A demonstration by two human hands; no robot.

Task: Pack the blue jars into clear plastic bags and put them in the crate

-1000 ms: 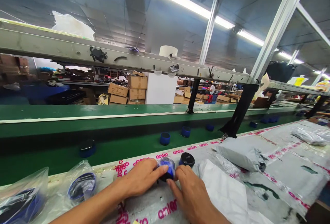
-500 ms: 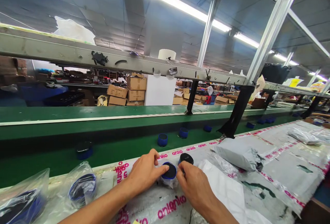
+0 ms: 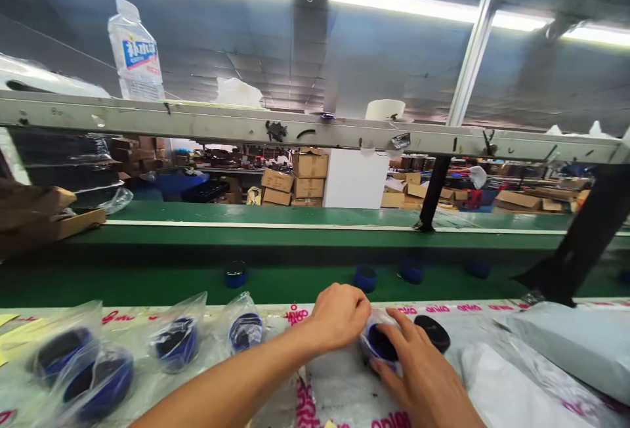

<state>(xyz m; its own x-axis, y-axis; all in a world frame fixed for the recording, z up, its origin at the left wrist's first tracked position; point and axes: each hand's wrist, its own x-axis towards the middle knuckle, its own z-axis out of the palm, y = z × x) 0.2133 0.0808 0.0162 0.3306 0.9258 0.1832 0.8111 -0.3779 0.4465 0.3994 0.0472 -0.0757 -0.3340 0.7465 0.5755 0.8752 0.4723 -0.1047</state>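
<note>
A blue round piece with a dark top [image 3: 382, 342] sits in a clear plastic bag [image 3: 378, 317] on the covered bench. My right hand [image 3: 423, 365] curves around it, thumb at the near side and fingers over the top and far side. My left hand [image 3: 340, 313] is closed at the bag's left edge, its fingertips partly hidden. Just beyond my right fingers lies a black round piece [image 3: 433, 332]. Bagged blue round pieces stand to the left, among them a near one [image 3: 101, 382] and one by my left forearm [image 3: 246, 333].
Behind the bench runs a green conveyor belt [image 3: 295, 287] carrying several blue round pieces, one at left [image 3: 236, 274]. A grey rail [image 3: 226, 123] crosses above, with a water bottle [image 3: 136, 54] on it. A grey plastic package [image 3: 585, 342] and white sheets [image 3: 502, 385] lie at right.
The view has turned left, bringing in the bottle and more bagged pieces. My right hand has gone from a closed grip beside the piece to spreading over it. My left thumb has left its top.
</note>
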